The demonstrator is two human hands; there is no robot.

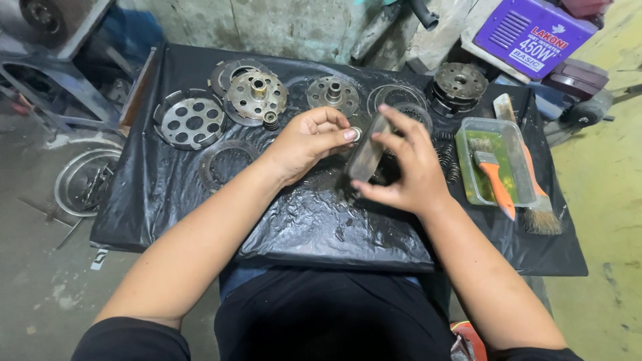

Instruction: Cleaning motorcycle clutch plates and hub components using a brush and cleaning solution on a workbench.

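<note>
Gripping a flat grey metal block [367, 155] by its upper and lower ends, the right hand [408, 167] holds it tilted, its long axis running from upper right to lower left, just left of the clear plastic tray [468, 175]. The left hand [306, 142] pinches a small metal ring [356, 134] between thumb and fingertips, touching or nearly touching the block's upper left edge; contact cannot be confirmed. Both items sit above the black plastic sheet [314, 220], left of that tray.
</note>
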